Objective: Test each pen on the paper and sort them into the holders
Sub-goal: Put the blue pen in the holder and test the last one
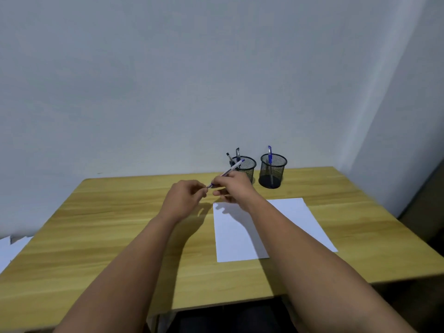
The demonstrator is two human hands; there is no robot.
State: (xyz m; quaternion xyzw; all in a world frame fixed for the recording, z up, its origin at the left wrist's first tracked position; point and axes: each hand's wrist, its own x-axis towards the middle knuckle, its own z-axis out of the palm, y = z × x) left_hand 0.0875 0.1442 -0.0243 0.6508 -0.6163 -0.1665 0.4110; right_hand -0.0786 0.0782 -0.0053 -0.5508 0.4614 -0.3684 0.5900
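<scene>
My right hand (231, 188) holds a clear pen with blue ends (231, 168) above the table, its back end pointing up and to the right. My left hand (186, 197) pinches the pen's lower end, where a blue cap or tip shows. A white sheet of paper (242, 236) lies under my right forearm. Two black mesh holders stand at the back: the left holder (247, 167) has two or three dark pens in it, the right holder (273, 170) has one blue pen (270, 156).
The wooden table (108, 224) stands against a pale wall, with a corner of the room to the right. White papers (9, 251) show past the table's left edge. The table's near edge runs below my forearms.
</scene>
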